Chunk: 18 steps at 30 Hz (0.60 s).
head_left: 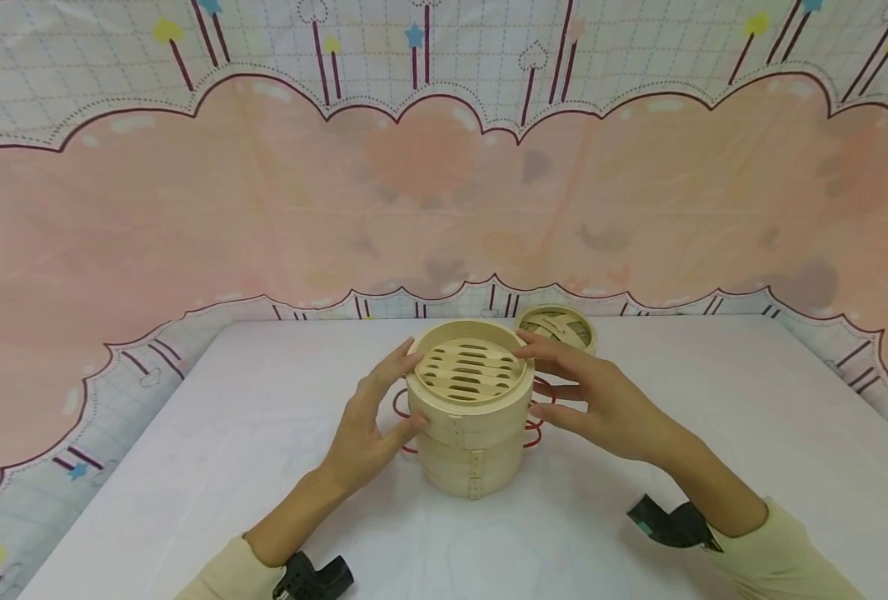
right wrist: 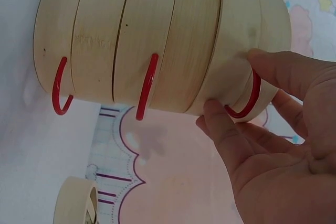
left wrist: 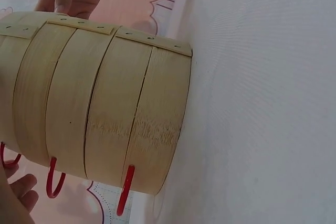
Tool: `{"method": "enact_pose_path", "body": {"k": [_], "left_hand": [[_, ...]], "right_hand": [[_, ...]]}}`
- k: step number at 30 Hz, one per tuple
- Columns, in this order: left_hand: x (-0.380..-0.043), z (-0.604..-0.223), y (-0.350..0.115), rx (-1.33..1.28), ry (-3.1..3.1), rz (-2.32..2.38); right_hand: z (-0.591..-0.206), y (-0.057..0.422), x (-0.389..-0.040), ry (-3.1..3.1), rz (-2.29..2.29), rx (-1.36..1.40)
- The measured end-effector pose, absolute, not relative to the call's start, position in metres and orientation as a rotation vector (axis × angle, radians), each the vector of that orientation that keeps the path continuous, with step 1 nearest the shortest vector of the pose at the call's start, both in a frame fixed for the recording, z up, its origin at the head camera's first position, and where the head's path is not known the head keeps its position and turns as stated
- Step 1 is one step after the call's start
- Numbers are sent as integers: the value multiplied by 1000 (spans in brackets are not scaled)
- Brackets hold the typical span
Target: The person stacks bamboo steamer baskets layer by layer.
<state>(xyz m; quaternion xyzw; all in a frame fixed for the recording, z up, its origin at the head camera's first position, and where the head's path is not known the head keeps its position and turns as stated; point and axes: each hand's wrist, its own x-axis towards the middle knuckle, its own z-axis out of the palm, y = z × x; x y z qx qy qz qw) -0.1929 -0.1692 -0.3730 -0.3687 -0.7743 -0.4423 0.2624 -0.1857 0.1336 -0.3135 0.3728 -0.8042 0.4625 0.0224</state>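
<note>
The steamer (head_left: 474, 433) stood on the white worktop (head_left: 264, 400), its underside resting on the surface. Its long axis ran straight up, with no clear lean. Its rimmed top faced upward, and a slotted disc (head_left: 470, 367) lay sunk just inside that rim. A joint strip (head_left: 476, 475) on the steamer's wall pointed toward the person.

Red handles stuck out from the steamer's two flanks. On its left, the left wrist view showed a row of them one above another, including a bottom handle (left wrist: 125, 190). On its right, the right wrist view showed three more, with a middle handle (right wrist: 147, 85) and a top handle (right wrist: 256, 90) among them.

Both hands held the steamer between them. The left hand (head_left: 369, 425) curved round the steamer's left side, a finger at the rim and the thumb against the wall below. The right hand (head_left: 601, 404) held the steamer's right side, a finger reaching the rim; its fingertips met the wall close beside the top handle. Whether it touched that handle could not be told.

The lid (head_left: 556, 323), with woven bamboo inside a low rim, lay behind the steamer and to its right. Farther behind the steamer hung a cloth (head_left: 414, 225) printed with a peach cloud shape, a grid and small stars.
</note>
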Motion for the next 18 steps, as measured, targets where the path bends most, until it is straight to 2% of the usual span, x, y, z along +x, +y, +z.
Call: {"method": "enact_pose_path", "body": {"k": [18], "left_hand": [[-194,-369,-166,-994,-2027,-1255]], "right_hand": [[-309,135,-190,-2494,1406,1102]]}}
